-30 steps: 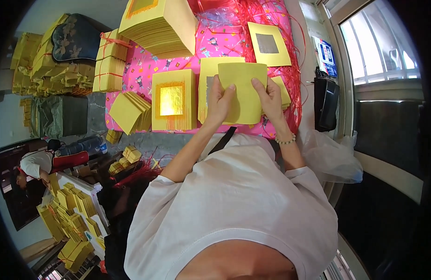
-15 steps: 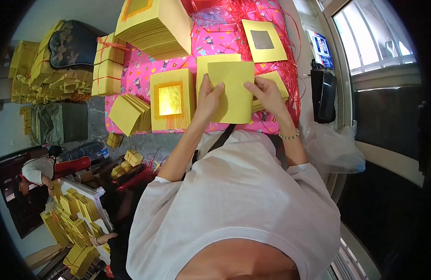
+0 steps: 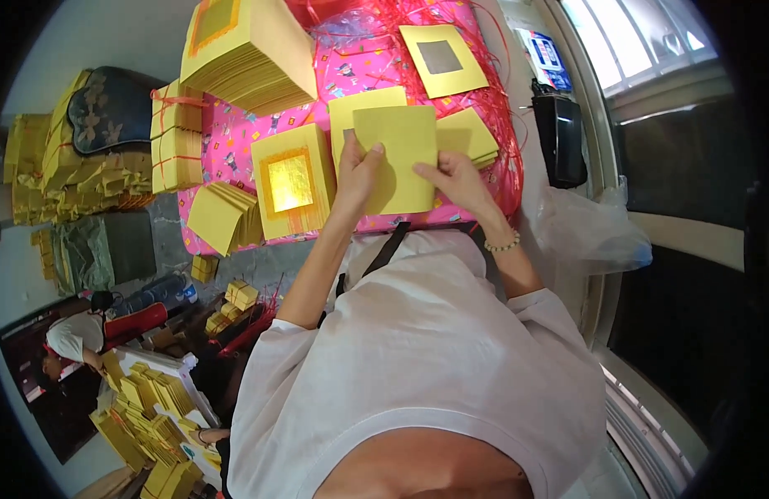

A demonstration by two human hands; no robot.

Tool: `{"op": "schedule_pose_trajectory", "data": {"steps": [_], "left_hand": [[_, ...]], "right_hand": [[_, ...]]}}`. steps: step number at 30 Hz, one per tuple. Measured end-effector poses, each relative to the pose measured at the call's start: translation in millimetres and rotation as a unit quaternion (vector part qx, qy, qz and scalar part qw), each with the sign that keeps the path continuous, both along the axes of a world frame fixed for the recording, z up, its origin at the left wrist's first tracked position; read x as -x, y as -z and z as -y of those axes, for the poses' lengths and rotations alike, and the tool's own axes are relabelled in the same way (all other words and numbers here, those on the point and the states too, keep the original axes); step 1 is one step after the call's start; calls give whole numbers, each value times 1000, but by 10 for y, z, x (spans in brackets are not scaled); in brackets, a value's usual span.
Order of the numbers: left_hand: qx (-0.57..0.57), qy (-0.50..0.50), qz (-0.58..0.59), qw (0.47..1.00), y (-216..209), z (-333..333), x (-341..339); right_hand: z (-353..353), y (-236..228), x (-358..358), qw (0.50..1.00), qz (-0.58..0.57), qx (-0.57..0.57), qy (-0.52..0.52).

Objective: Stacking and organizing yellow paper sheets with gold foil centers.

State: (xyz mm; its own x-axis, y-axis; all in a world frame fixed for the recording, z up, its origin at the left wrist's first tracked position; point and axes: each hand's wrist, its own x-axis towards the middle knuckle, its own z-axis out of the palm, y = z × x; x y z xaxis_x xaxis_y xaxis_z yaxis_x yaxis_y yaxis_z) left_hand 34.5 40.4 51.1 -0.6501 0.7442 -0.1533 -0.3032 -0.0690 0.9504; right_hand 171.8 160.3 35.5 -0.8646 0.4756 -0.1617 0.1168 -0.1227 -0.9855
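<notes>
I hold a plain yellow sheet of paper (image 3: 398, 158) upright over the pink table edge; whether it is one sheet or several, I cannot tell. My left hand (image 3: 358, 173) pinches its left edge, thumb in front. At the right edge, my right hand (image 3: 461, 180) grips it with the thumb lying on the front face and the fingers behind. Behind the held paper, more yellow paper (image 3: 363, 101) shows its top part. To the left stands a yellow paper stack (image 3: 312, 154) with a shiny gold square (image 3: 290, 185) on top.
A tall yellow paper stack (image 3: 259, 66) stands far left, and a sheet with a grey square (image 3: 441, 56) lies far right. Red plastic strands (image 3: 502, 133) run along the right side of the pink cloth (image 3: 355, 71). Two people handle yellow bundles at a white table (image 3: 164, 366).
The whole view has shifted a little, so the table things sit further left. My right hand has slid lower along the paper's right edge; both hands keep hold of it.
</notes>
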Motion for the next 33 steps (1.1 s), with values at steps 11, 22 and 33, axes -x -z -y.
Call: {"op": "schedule_pose_trajectory", "data": {"steps": [11,22,33], "left_hand": [[42,6,-1,999,8,15,7],[51,92,-23,994,-7,-58,-1],[152,275,-69,947,76,-474,49]], "right_hand": [[323,164,-239,998,39,4,55],[342,7,-377,984,7,46,173],[202,30,-499,950,-21,170,262]]}}
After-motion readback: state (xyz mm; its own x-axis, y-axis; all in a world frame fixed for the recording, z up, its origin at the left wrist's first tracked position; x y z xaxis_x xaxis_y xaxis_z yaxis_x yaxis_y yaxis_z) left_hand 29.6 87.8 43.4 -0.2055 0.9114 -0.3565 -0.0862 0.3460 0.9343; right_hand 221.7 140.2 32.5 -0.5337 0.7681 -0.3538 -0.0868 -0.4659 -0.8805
